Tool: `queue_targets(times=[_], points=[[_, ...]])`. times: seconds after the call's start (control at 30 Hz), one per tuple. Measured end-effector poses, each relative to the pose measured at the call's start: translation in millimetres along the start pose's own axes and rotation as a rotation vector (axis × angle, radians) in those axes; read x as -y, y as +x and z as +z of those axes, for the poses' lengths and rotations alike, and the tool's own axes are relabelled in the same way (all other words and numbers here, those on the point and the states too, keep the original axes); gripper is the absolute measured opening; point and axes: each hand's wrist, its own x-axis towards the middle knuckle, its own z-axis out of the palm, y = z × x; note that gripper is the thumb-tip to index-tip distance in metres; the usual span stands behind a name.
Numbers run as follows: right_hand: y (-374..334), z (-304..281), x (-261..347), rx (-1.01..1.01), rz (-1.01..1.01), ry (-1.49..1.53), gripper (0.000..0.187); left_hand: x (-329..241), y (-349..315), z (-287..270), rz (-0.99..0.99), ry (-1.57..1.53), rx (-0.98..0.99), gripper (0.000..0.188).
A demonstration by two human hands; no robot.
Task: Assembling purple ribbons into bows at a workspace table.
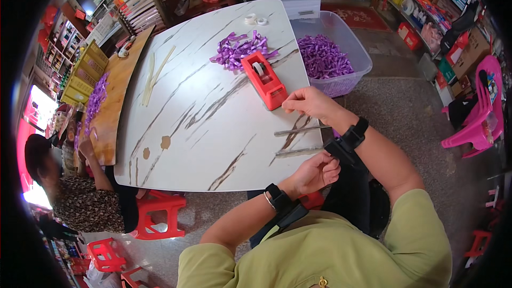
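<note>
My right hand is at the front end of a red tape dispenser, with thumb and forefinger pinched together. Whatever is between those fingertips is too small to make out. Closer to me, by the table's near right edge, my left hand has its fingers curled in, and anything inside them is hidden. Between the hands, two thin greyish strips lie across the table edge. A bit of purple shows just under my right wrist. Beyond the dispenser lies a heap of purple ribbon pieces.
The white marbled table holds two tape rolls and pale narrow strips. A clear plastic bin of purple ribbons stands against its right side. Another person sits at a wooden table on the left. A pink chair stands right.
</note>
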Motion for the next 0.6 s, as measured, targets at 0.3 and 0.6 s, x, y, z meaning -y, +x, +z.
queue_targets(times=[0.3,0.6], points=[[16,-6,-21,-0.018,-0.083,-0.147,0.017,0,0,0,0.017,-0.027,0.001,0.012],[25,-6,-16,-0.259,-0.243,-0.594,0.017,-1,-2,4,0.005,-0.037,-0.040,0.016]])
